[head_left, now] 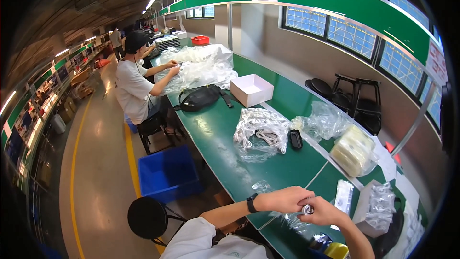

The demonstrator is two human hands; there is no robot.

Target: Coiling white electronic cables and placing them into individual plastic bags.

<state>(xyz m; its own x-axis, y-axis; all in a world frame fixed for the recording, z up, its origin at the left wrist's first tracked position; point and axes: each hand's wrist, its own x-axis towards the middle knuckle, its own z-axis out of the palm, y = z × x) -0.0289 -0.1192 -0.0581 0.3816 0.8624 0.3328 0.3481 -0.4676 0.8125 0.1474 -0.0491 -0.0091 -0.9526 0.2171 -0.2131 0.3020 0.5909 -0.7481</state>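
Note:
My left hand (289, 198) and my right hand (327, 212) meet over the near part of the green table. Between them is a small white coiled cable (307, 209), its round end facing up. The right hand's fingers are wrapped round it. My left hand's fingers are curled closed against the same coil, their tips partly hidden. Clear plastic bags (294, 223) lie below the hands. Just beyond the right hand lies a white packet (343, 195). A white box (366, 209) filled with bagged white pieces stands to the right.
A heap of white cables (254, 127) on plastic lies farther off, beside a small black tray (295, 139). Past it are an open white box (252, 91) and a black waist bag (200, 98). A co-worker (132, 84) sits at far left. A blue bin (168, 172) stands on the floor.

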